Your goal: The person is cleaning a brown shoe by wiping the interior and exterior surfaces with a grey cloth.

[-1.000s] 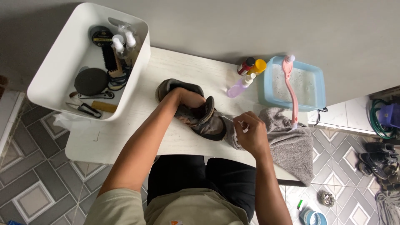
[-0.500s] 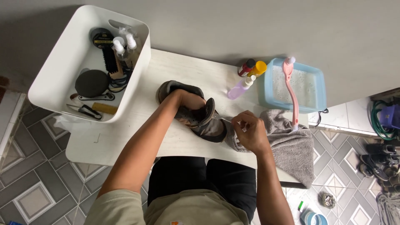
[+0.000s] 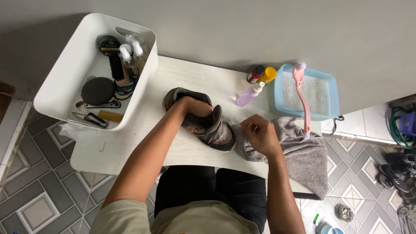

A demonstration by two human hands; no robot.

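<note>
Gripping a worn grey-brown shoe (image 3: 203, 119) on the white tabletop (image 3: 130, 147), the left hand (image 3: 197, 106) has its fingers tucked into the opening, steadying it. The right hand (image 3: 260, 136), fingers curled and pinched on a fold of grey terry towel (image 3: 303, 156), rests just beside the toe. Judged from the dull, scuffed upper, cleaning appears partly done; wiping remains. A soapy pale-blue basin (image 3: 331, 97) carries a pink long-handled brush (image 3: 303, 99); a lilac bottle (image 3: 249, 95) stands nearby. The rounded white tub (image 3: 143, 69) holds brushes and tins.
</note>
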